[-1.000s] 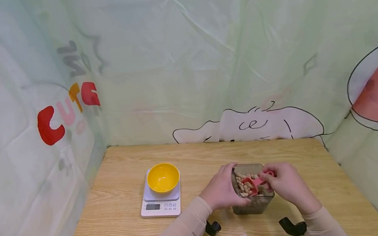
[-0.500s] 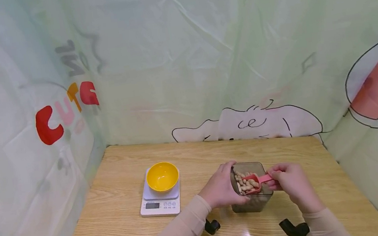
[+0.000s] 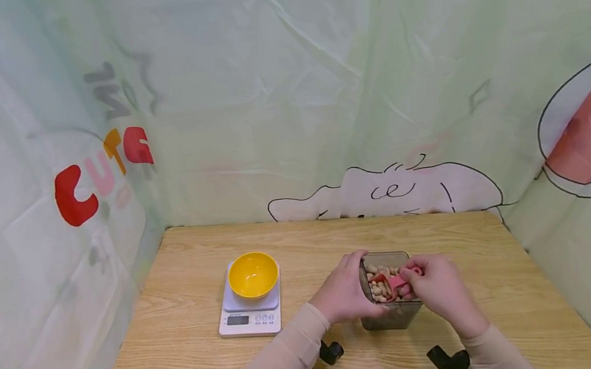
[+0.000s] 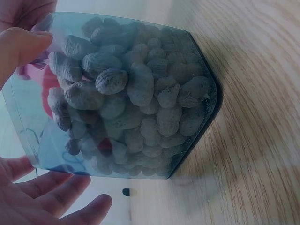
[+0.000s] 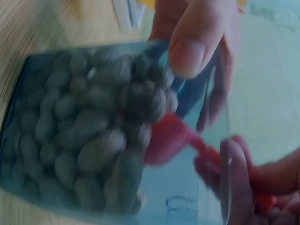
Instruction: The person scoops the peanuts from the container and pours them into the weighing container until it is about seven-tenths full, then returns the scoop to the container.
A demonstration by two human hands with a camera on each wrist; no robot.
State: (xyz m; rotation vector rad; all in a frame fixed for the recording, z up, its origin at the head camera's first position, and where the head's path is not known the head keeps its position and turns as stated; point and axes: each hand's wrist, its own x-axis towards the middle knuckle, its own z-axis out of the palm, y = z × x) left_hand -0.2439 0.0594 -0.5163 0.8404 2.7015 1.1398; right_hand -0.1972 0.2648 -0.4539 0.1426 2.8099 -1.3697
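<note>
A clear, grey-tinted plastic container [image 3: 399, 317] full of unshelled peanuts [image 4: 133, 93] stands on the table, its mouth tilted toward the left. My left hand [image 3: 347, 294] grips its rim, thumb on the near side and fingers along the far side. With my right hand [image 3: 441, 287] I pinch the handle of a red scoop [image 3: 394, 282] over the container's right edge. In the right wrist view the scoop's bowl [image 5: 166, 140] is dug in among the peanuts, so part of it is hidden.
Left of the container, a yellow bowl [image 3: 253, 277] sits on a white digital kitchen scale [image 3: 249, 324]. Black curved pieces [image 3: 449, 361] show beside both wrists. The wooden table [image 3: 187, 300] ends at printed curtains [image 3: 246, 153] at the back and sides.
Half a second ago the scoop was drawn right with peanuts in it. Now my right hand has moved left and the scoop is back down among the peanuts. My left hand keeps its grip.
</note>
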